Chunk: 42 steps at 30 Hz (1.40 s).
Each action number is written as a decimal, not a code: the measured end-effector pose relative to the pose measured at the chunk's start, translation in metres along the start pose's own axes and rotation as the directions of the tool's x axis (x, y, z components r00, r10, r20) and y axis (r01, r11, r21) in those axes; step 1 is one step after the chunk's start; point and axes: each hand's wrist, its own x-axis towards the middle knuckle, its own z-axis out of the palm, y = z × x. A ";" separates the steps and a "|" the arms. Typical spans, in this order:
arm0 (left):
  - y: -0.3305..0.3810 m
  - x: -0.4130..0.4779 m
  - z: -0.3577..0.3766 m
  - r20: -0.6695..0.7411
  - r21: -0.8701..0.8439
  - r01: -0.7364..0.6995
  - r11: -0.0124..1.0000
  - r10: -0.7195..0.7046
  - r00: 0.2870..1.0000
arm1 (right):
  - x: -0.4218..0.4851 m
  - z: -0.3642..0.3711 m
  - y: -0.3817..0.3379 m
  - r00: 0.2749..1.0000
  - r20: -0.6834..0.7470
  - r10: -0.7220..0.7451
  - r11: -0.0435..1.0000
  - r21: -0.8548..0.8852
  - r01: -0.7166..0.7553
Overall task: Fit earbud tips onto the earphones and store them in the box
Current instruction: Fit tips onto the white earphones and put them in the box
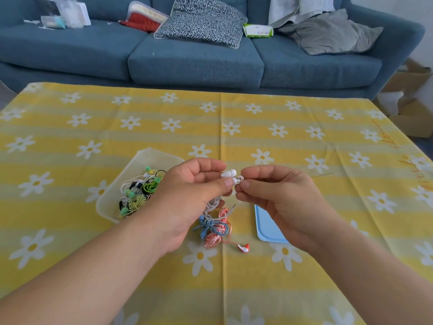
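Above the tablecloth (304,137), the left hand (187,195) pinches the white earphones (229,173) while the right hand (276,195) pinches a tip (240,178) against 1 bud. The box (140,158) already holds several pairs. The blue bundle (210,225) and red-white bundle (219,235) lie outside (likely next in line).

You have bare tablecloth (234,118) on the far side; nearer lie the open box (106,205), coiled earphones (216,227) and blue lid (267,228).
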 end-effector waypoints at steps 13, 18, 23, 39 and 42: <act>0.000 0.000 0.004 -0.017 0.010 -0.023 1.000 0.023 1.000 | -0.002 0.002 0.000 0.997 -0.034 -0.064 0.997 -0.051 0.063; -0.002 0.000 0.006 -0.050 0.044 -0.052 0.998 0.054 0.997 | -0.005 0.006 0.000 0.996 -0.049 -0.081 0.997 -0.007 0.081; -0.008 0.001 0.011 -0.106 0.052 -0.077 0.996 0.082 0.991 | -0.007 0.014 0.005 0.982 -0.122 -0.145 0.987 -0.088 0.135; -0.008 0.007 0.020 -0.202 -0.027 -0.078 0.997 0.071 0.977 | -0.007 0.014 0.010 0.943 -0.188 -0.274 0.927 -0.314 0.206; -0.007 0.008 0.019 -0.193 -0.072 -0.030 0.997 0.015 0.981 | -0.008 0.014 0.010 0.944 -0.171 -0.283 0.925 -0.307 0.222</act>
